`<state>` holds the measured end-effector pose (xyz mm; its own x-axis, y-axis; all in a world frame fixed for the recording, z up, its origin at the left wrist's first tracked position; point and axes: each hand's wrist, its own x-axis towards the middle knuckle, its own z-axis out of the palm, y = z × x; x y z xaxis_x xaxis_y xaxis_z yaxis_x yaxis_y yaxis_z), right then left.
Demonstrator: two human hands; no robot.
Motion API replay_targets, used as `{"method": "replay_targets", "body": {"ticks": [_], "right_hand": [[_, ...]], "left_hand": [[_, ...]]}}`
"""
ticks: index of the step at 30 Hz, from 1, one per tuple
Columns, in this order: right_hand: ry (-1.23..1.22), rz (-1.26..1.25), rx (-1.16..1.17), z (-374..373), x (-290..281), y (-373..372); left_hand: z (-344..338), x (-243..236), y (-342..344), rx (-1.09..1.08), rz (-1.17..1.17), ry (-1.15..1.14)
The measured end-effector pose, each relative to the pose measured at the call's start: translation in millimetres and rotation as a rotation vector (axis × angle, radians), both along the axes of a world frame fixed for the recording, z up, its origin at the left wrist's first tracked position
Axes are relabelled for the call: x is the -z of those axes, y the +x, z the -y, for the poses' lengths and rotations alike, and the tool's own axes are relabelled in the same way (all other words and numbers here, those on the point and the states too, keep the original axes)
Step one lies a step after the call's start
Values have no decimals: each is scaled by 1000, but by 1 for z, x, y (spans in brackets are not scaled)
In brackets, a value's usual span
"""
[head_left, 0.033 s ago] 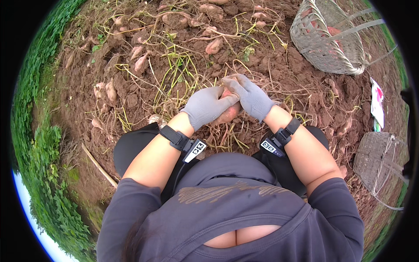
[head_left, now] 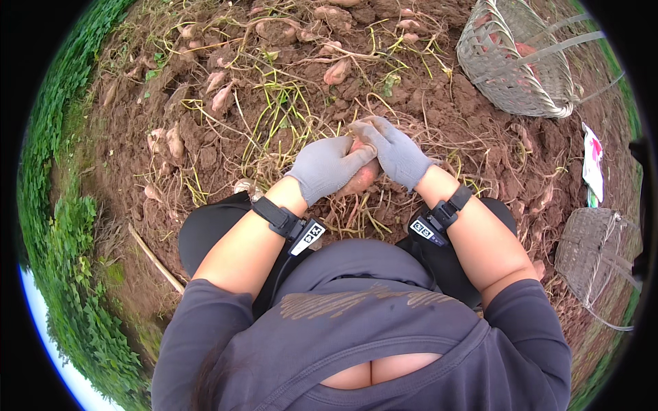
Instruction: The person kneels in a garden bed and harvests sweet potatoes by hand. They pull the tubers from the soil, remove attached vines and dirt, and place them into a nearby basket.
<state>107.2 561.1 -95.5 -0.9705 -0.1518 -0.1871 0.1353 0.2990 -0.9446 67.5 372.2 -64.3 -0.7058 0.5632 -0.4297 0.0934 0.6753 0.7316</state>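
Note:
I crouch over dug-up soil, and both hands wear grey gloves. My left hand [head_left: 327, 168] and my right hand [head_left: 399, 154] meet in front of my knees, closed together around one pinkish sweet potato [head_left: 361, 177]. It sits low over the earth among dry roots and vines, mostly hidden by my fingers. Each wrist carries a black strap with a small tag.
A woven basket [head_left: 521, 75] with a few tubers inside stands at the upper right. A second, smaller basket [head_left: 593, 253] is at the right. Loose sweet potatoes [head_left: 336, 72] lie across the soil ahead, and more sweet potatoes [head_left: 221, 97] lie to the left. Green plants [head_left: 62, 226] border the left side.

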Motion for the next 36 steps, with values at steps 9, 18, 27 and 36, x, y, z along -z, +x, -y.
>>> {"method": "replay_targets", "body": {"ticks": [9,18,27,36], "right_hand": [[-174,-66,38,5,-13,0],[-348,-35,167,-5,-18,-7],[-340,151,361,-24,-17,-21],[-655,481,460,-35,19,-7]], "left_hand": [[8,50,-10,-409,256,411],[3,14,2,-183,751,495],[-2,9,2,-164,440,459],[-7,9,7,-102,431,455]]}}
